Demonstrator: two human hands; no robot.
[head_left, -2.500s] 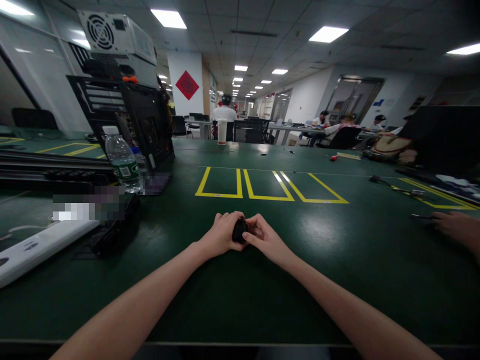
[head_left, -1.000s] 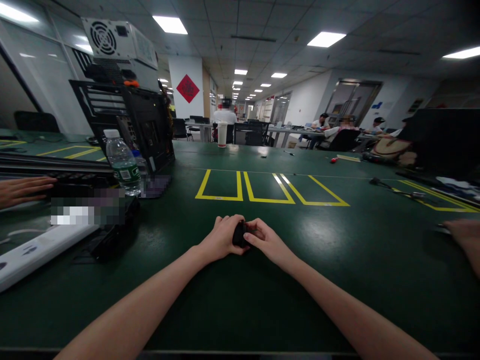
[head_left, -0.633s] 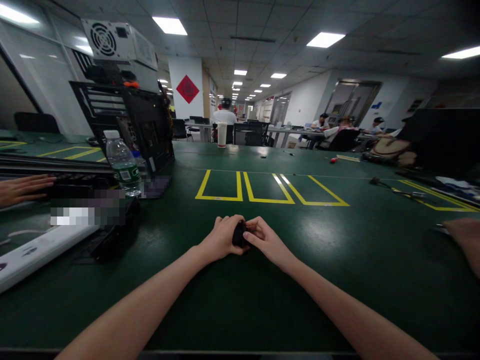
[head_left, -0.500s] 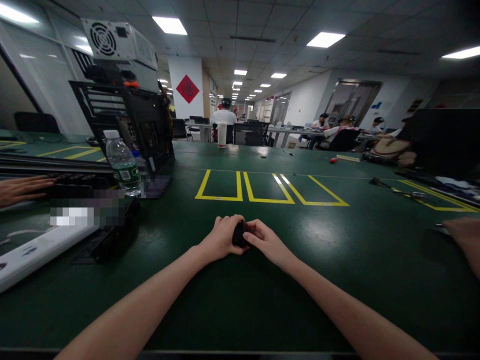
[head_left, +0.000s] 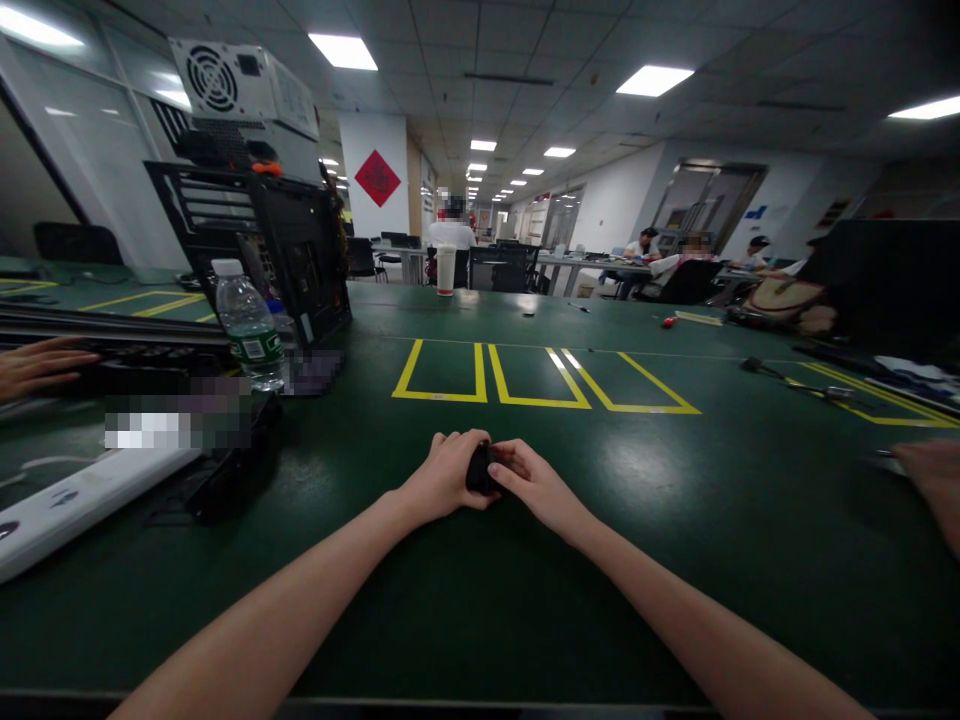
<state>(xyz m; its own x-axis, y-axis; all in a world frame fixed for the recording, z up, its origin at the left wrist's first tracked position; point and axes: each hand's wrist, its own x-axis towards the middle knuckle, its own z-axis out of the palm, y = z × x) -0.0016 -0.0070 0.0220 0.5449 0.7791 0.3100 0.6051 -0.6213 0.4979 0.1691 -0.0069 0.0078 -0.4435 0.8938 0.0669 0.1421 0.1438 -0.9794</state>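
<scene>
A small black object (head_left: 480,470) sits between my two hands, low over the green table (head_left: 480,610); its kind cannot be made out. My left hand (head_left: 448,472) wraps round it from the left, thumb below and fingers over the top. From the right, my right hand (head_left: 531,478) pinches its near side with thumb and fingers. Much of the object is hidden by the fingers. Beyond my hands, yellow tape outlines (head_left: 536,404) mark the tabletop.
At left stand a water bottle (head_left: 249,335), an open computer case (head_left: 289,250) with a power supply (head_left: 240,85) on top, and a white power strip (head_left: 82,500). A cup (head_left: 445,270) stands far back. Other people's hands (head_left: 37,368) reach in at both sides; cables (head_left: 795,382) lie right.
My hands keep nearly the same grip and place on the black object. The whole view shifts very slightly. The other person's hand at left has drawn back a little.
</scene>
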